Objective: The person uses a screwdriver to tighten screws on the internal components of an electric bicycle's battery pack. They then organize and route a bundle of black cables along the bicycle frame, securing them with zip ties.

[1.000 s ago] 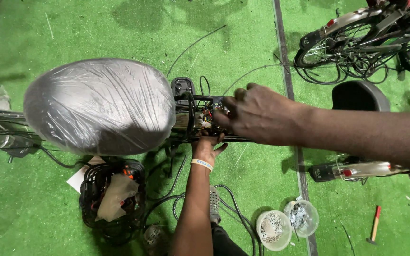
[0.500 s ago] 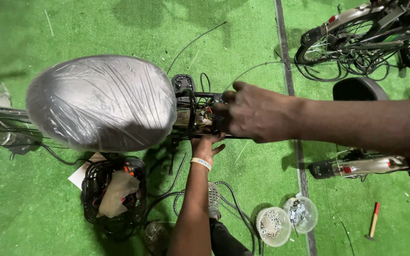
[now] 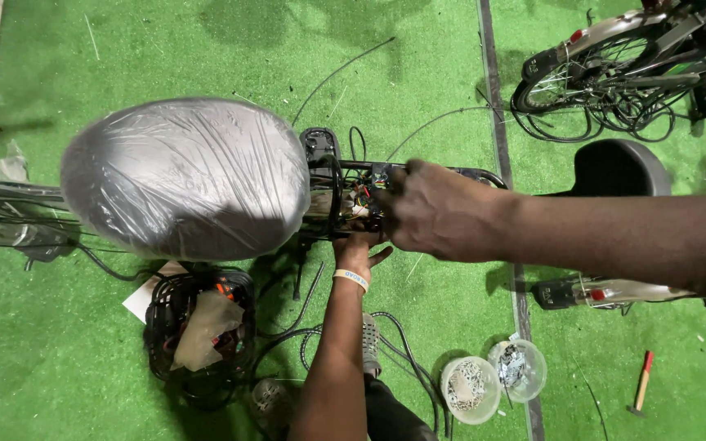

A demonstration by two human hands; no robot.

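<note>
A black bicycle frame (image 3: 484, 174) runs across the middle, with a large saddle wrapped in clear plastic (image 3: 185, 178) at its left. A cluster of coloured wires (image 3: 364, 200) sits in the frame just right of the saddle. My right hand (image 3: 439, 214) reaches in from the right, its fingertips closed on those wires. My left hand (image 3: 359, 253), with a white wristband, comes up from below and touches the underside of the frame beneath the wires. Its fingertips are hidden behind the frame.
A black wire basket (image 3: 198, 327) holding paper and parts lies on the green turf below the saddle. Two clear tubs of small hardware (image 3: 471, 390) (image 3: 518, 367) stand at the lower right, near a red-handled tool (image 3: 641, 382). Another bicycle (image 3: 631, 73) lies at the top right, a black saddle (image 3: 618, 167) below it.
Both hands stay at the wires on the frame. The right hand's fingers have shifted slightly along the cluster, and the view has drifted a little.
</note>
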